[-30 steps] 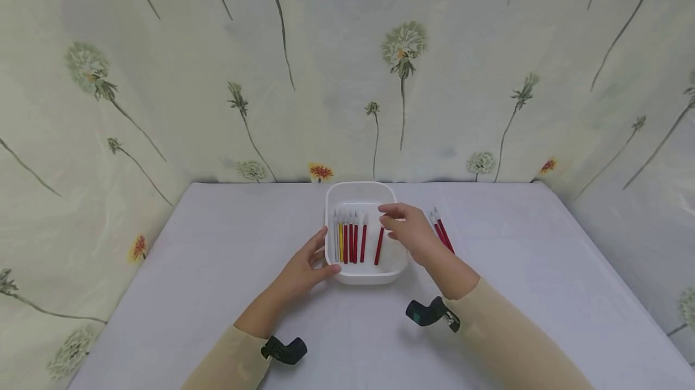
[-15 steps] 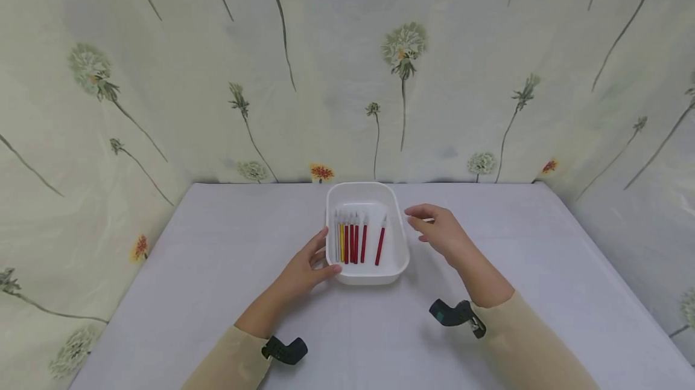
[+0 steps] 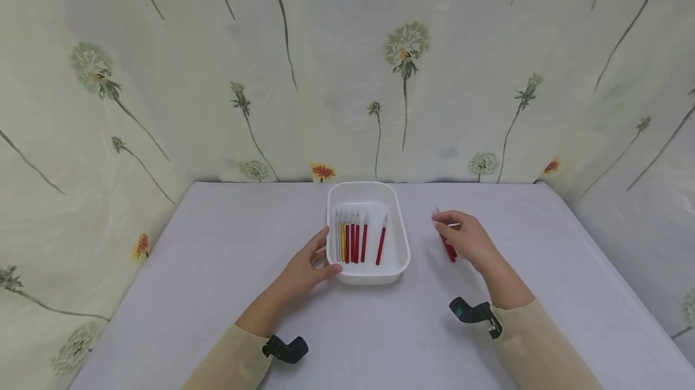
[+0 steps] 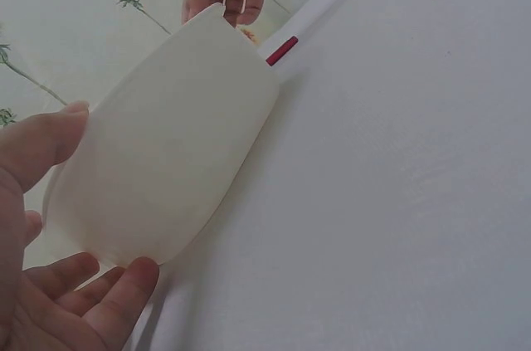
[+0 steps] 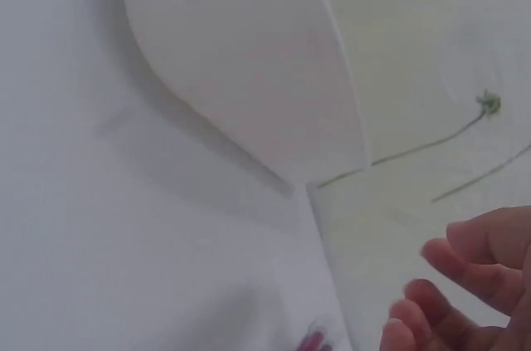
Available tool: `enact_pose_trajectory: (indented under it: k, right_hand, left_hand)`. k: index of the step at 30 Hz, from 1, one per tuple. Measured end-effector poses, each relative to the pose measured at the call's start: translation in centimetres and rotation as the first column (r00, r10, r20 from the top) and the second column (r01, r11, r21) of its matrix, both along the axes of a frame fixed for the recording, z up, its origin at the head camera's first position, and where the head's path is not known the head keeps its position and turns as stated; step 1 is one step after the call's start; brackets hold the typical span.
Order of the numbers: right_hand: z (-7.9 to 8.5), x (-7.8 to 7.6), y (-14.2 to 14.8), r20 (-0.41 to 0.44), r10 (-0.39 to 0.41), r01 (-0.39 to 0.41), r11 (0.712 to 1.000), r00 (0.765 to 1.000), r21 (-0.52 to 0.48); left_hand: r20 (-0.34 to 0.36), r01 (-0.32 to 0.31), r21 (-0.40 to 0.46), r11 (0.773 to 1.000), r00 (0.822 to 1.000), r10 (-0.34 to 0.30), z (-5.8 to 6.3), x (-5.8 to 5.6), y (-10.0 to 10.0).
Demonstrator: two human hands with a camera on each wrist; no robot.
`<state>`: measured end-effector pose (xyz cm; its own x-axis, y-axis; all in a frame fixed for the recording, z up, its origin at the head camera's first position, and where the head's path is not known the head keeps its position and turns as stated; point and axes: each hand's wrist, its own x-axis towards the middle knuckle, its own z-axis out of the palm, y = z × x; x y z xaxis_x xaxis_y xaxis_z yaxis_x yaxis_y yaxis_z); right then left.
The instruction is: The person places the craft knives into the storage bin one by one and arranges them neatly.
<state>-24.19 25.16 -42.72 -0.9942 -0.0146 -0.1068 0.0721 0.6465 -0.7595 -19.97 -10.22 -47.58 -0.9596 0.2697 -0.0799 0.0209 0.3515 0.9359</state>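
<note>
A white plastic tray (image 3: 369, 277) stands on the table, holding a row of slim pens with pale, translucent tips, mostly red, plus a yellow one (image 3: 342, 242) and a whitish one. One red pen (image 3: 381, 246) lies apart at the tray's right. My left hand (image 3: 305, 266) grips the near left corner of the tray, its thumb (image 4: 62, 135) at the rim and fingers along the side. To the right of the tray, my right hand (image 3: 466, 239) hovers over loose red pens (image 3: 449, 251), partly hiding them. Its fingers are loosely bent, with no pen visible between them in the right wrist view.
A white cloth covers the table (image 3: 228, 221). Behind it hangs a backdrop (image 3: 336, 76) printed with dandelions, meeting the table's far edge. A dark camera mount sits on each wrist, over beige sleeves (image 3: 233, 360).
My right hand has moved right, from above the tray to the loose pens, uncovering the separate red pen inside. My left hand stays on the tray.
</note>
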Motion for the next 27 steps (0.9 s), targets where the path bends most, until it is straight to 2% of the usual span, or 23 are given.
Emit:
enact_pose_trajectory:
  k: [12, 27]
  right_hand:
    - [-2.8, -1.6, 1.8, -0.006, -0.085, 0.086, 0.995, 0.996, 0.045]
    - [-4.2, -2.6, 2.3, 0.035, -0.083, 0.082, 0.996, 0.996, 0.031]
  left_hand:
    - [-0.008, 0.014, 0.011, 1.0, 1.0, -0.013, -0.1, -0.1, -0.1]
    - [0.003, 0.011, 0.015, 1.0, 1.0, -0.011, -0.4, -0.2, -0.2]
